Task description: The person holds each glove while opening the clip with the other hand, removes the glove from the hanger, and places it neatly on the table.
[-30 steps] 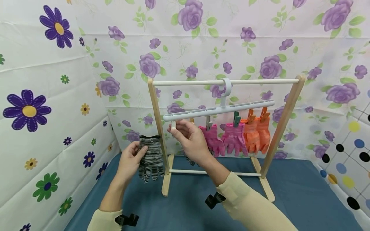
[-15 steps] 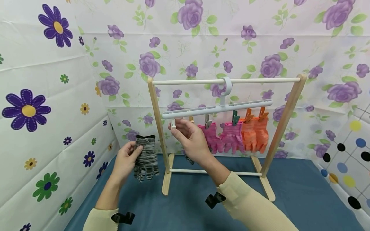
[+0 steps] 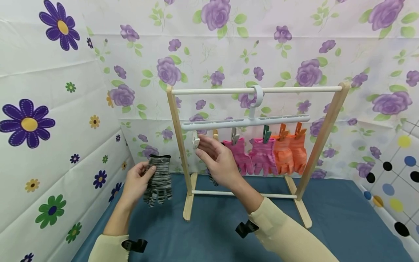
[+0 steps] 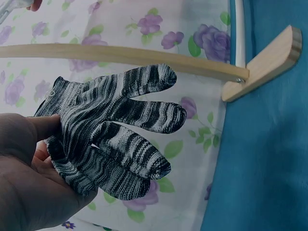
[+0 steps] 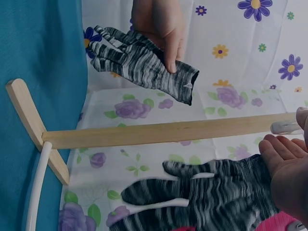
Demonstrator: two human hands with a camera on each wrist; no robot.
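Observation:
My left hand (image 3: 135, 182) pinches a black-and-grey striped knit glove (image 3: 159, 179) near its cuff, left of the drying rack; the glove's fingers hang down. My right hand (image 3: 220, 160) is raised under the left end of the white hanger (image 3: 212, 125), beside a white clothespin (image 3: 195, 139) dangling there. Its thumb and fingers are spread apart next to the pin; whether they touch it is hard to tell. A second striped glove (image 5: 226, 192) hangs below the right hand, mostly hidden by it in the head view, under a yellowish clothespin (image 3: 215, 134).
The wooden rack (image 3: 178, 138) stands on a blue tabletop (image 3: 222, 229), its white top rod (image 3: 209, 91) carrying the hanger. Pink gloves (image 3: 263, 156) and orange gloves (image 3: 298, 154) hang from more clothespins to the right. Flowered cloth walls (image 3: 137, 47) enclose the back and left.
My left hand has drawn the glove leftward and slightly down, away from the rack. The right hand's fingers have spread from the white clothespin, which has turned; the hanger's left end has risen a little.

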